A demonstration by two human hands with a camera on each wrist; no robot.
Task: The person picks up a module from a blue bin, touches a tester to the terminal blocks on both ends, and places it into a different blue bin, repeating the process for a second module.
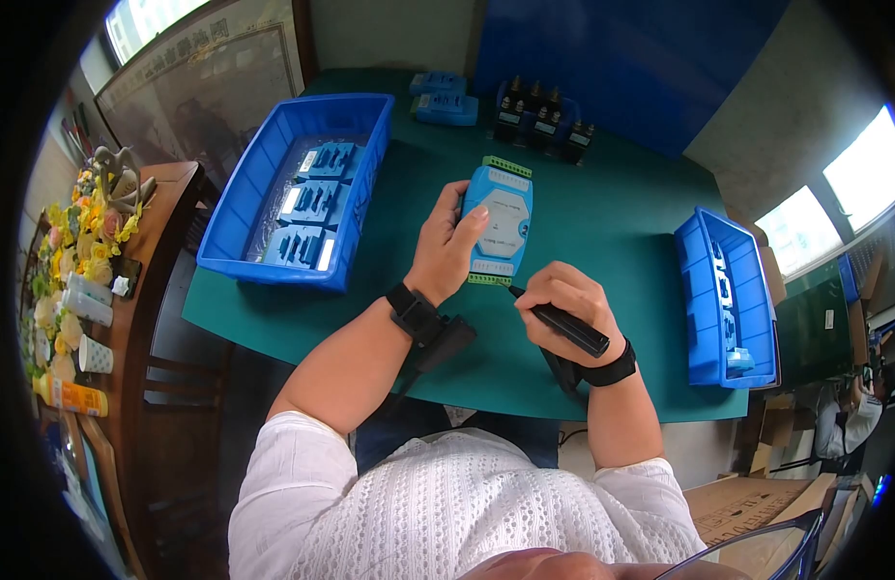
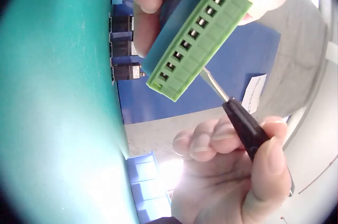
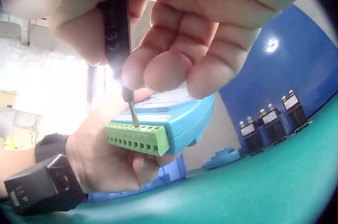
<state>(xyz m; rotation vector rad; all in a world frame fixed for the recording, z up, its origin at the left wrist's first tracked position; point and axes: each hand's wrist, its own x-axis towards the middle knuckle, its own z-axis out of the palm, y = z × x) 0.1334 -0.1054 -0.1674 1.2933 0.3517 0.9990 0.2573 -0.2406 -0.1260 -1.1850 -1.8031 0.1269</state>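
Note:
My left hand [image 1: 450,242] grips a blue module [image 1: 501,217] with its thumb across the grey-labelled face. Green screw terminal blocks line both short ends; the near terminal block [image 2: 198,39] shows a row of square openings. In my right hand [image 1: 570,304] is a screwdriver [image 1: 570,329] with a black handle, pinched between thumb and fingers. Its thin metal shaft [image 3: 134,114] points down, the tip at a screw hole on top of the near green block in the right wrist view. The module is held up above the green table.
A blue bin [image 1: 230,261] with several blue modules stands at the left, and another blue bin [image 1: 699,358] holds modules at the right. Black components with metal posts [image 1: 544,126] stand at the back, beside two blue modules [image 1: 446,109]. The green table [image 1: 621,222] lies beneath.

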